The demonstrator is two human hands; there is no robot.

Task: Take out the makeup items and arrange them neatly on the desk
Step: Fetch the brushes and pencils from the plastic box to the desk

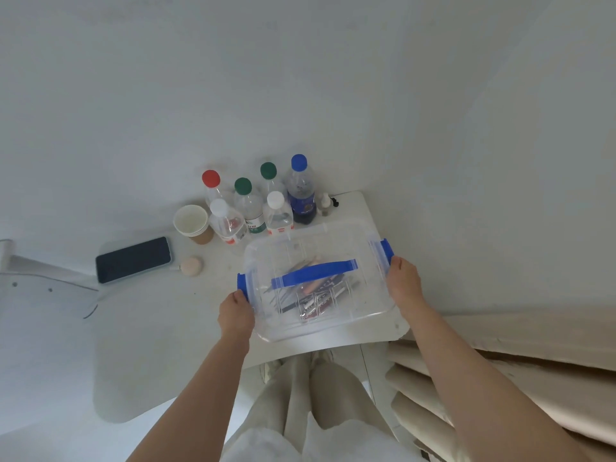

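So, head view only, looking straight down. Clear plastic storage box (320, 281) sitting on the white desk (160, 328) near its right front corner, lid on, blue carry handle (313, 273) lying flat across the top. Left hand (235, 315) gripping the box's left edge right at the blue latch (243, 285), fingers curled round the rim and mostly hidden under it. Right hand (405, 284) clasping the right edge just below the other blue latch (386, 253), fingertips tucked out of sight against the box wall. Makeup items (311, 295) inside the box, seen through the lid: a jumble of dark pencil-like sticks plus something reddish, too blurred by the ribbed plastic to name one by one.

Behind the box, a huddle of six plastic bottles (253, 208): red cap, two green caps, two white caps, and a blue-capped one (301, 195) with dark liquid. Labels unreadable. Tiny pale bottle (325, 205) and a small black thing beside it at the back right, can't make out what. Stack of paper cups (193, 223) left of the bottles, dark phone (133, 260) face up further left, round beige puff (191, 265) between phone and box. Something white and curved at far left, cut off by the frame. Person's legs in light trousers below the desk edge, folded beige fabric (500, 361) on the right.
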